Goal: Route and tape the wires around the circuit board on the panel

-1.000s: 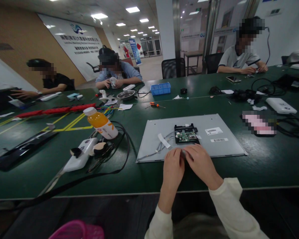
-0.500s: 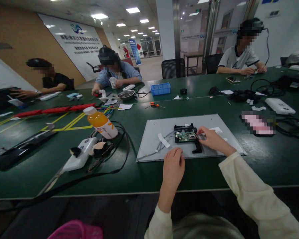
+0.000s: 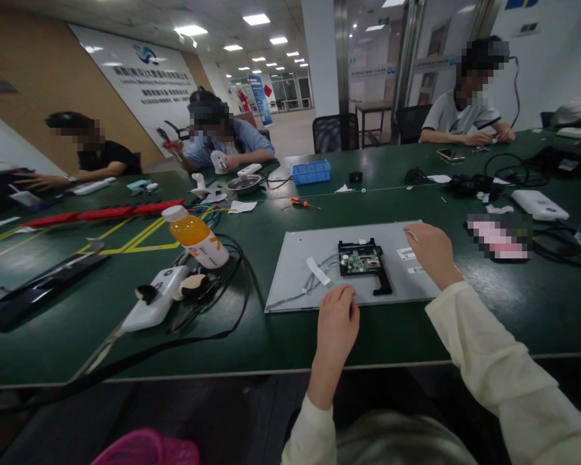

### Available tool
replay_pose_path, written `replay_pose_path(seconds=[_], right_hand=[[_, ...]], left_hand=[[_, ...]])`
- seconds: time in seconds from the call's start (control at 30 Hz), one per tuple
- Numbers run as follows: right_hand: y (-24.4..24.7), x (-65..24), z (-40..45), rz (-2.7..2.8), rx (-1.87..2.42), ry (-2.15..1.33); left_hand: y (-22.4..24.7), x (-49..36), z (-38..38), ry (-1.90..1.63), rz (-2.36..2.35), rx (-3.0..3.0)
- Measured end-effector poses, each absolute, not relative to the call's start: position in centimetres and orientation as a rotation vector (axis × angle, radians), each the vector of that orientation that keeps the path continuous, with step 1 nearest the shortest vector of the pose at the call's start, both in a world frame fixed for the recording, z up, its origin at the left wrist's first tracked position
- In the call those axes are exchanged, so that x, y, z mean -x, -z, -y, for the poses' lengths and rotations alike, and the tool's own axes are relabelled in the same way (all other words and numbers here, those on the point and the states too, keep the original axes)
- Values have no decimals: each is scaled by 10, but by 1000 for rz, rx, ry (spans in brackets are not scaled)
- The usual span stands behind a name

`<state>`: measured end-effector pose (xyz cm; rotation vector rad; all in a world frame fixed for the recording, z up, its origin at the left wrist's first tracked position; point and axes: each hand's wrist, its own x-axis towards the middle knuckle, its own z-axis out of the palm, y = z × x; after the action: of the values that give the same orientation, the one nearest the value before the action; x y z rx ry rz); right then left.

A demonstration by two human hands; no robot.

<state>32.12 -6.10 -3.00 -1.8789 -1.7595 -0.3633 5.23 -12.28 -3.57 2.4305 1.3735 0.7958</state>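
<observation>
In front of me a flat grey display panel [image 3: 290,258] lies back side up on the green table. A green circuit board [image 3: 363,261] sits in a black plastic bracket [image 3: 382,284] on it, with thin grey cables and a white tape strip [image 3: 318,271] to the left. My left hand [image 3: 336,326] is at the panel's near edge, its fingers curled together; what they hold, if anything, is hidden. My right hand [image 3: 433,252] is over the panel's right part near white labels [image 3: 407,255], thumb and fingers pinched; I cannot make out anything in them.
Left of the panel stand an orange juice bottle [image 3: 196,239] and a white power bank [image 3: 159,300] among black cables. An orange screwdriver [image 3: 303,203] and a blue bin [image 3: 311,172] lie beyond it. A phone [image 3: 498,236] is at right. Several people sit across the table.
My right hand has moved away from the circuit board, to the right and up over the panel's far right part. My left hand has stayed put. A person opposite has raised a hand.
</observation>
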Motion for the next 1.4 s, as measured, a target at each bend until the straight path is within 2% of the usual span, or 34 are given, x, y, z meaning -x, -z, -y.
replay_pose_path(seconds=[0.27, 0.47, 0.63, 1.1, 1.4], right_hand=[[44, -323, 38, 1966, 1830, 6], [27, -288, 5, 2174, 1556, -123], [31, -278, -23, 2260, 1645, -194], [20, -266, -21, 2454, 1774, 105], [15, -290, -12, 2043, 1802, 420]], left_hand=[[38, -52, 122, -803, -1372, -2427], [37, -52, 123, -793, -1365, -2436], [35, -52, 125, -796, -1375, -2434], [35, -52, 125, -794, -1367, -2429], [35, -51, 126, -768, -1357, -2437]])
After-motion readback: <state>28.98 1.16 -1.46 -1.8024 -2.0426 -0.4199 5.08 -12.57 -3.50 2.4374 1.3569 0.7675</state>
